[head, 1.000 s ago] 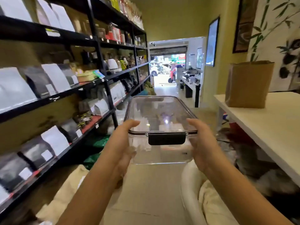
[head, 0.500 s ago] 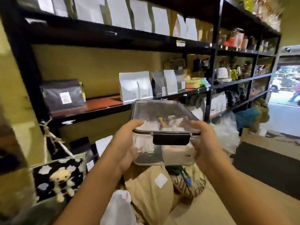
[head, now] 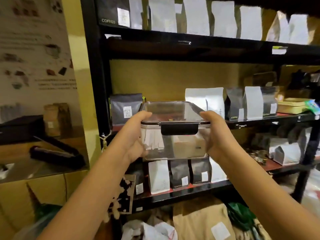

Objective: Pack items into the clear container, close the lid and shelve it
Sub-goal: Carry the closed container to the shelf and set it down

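Note:
I hold the clear container [head: 174,146] up in front of the black shelf unit [head: 181,51], level with its middle shelf. Its clear lid [head: 170,110] is on, and the black latch [head: 179,129] on the near side is down. Packed items show through the wall: white packets on the left, a tan box on the right. My left hand [head: 136,135] grips the left side with the thumb on the lid. My right hand [head: 215,135] grips the right side the same way.
The middle shelf holds a grey coffee bag [head: 126,109] on the left and white and grey bags [head: 205,101] on the right, with a gap between them behind the container. More bags fill the upper and lower shelves. Sacks [head: 200,222] lie on the floor. A poster [head: 34,54] hangs at left.
My view has swung left from the aisle to face the shelves. The container stays in both hands and now sits closer to the middle shelf.

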